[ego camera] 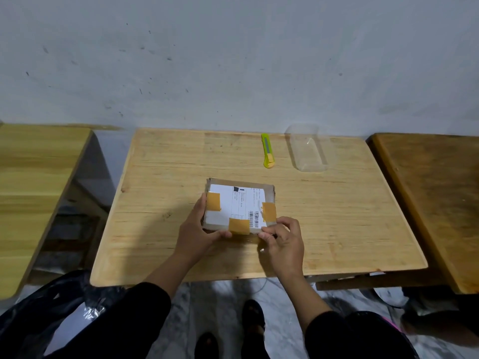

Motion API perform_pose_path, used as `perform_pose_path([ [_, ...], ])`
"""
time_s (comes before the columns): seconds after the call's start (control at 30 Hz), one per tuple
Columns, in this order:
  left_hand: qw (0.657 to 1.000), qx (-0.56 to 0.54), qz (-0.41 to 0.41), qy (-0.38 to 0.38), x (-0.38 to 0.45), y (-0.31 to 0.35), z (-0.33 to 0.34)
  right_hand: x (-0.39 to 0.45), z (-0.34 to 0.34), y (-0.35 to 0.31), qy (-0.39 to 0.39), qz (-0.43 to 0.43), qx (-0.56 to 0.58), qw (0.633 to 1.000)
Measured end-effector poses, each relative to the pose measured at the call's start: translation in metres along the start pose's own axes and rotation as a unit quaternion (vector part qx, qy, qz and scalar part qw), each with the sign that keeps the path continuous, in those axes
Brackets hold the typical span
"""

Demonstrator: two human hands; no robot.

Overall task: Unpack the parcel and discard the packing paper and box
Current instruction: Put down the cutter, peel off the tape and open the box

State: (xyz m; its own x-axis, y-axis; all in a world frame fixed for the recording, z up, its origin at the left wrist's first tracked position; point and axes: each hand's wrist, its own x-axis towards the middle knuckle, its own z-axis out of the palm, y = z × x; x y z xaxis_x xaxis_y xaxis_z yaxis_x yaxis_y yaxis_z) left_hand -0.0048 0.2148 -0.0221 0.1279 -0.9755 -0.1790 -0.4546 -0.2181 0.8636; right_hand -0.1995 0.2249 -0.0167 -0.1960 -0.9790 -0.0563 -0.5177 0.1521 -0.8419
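A small cardboard parcel [239, 203] with a white shipping label and three tan tape patches sits in the middle of the wooden table [181, 164], its near edge lifted. My left hand [199, 231] grips the parcel's left side and near edge. My right hand [281, 239] pinches the parcel's near right corner, where clear tape or film seems to peel away; what the fingertips hold is hard to tell.
A green utility knife [267, 151] lies at the back of the table, with a clear plastic tray [307, 151] to its right. Other wooden tables stand at the left [33, 177] and right [435, 193]. A black plastic bag [51, 312] sits on the floor at lower left.
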Motion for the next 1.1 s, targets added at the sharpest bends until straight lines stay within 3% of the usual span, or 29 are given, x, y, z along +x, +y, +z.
perform_pose_path([
  [0.67, 0.999, -0.035, -0.013, 0.034, -0.004, 0.000, 0.006, 0.018, -0.014, -0.007, -0.055, -0.026, 0.136, 0.989],
  [1.1, 0.998, -0.050, -0.033, 0.021, -0.004, 0.001, 0.004, 0.013, -0.016, -0.012, -0.033, -0.017, 0.187, 0.982],
])
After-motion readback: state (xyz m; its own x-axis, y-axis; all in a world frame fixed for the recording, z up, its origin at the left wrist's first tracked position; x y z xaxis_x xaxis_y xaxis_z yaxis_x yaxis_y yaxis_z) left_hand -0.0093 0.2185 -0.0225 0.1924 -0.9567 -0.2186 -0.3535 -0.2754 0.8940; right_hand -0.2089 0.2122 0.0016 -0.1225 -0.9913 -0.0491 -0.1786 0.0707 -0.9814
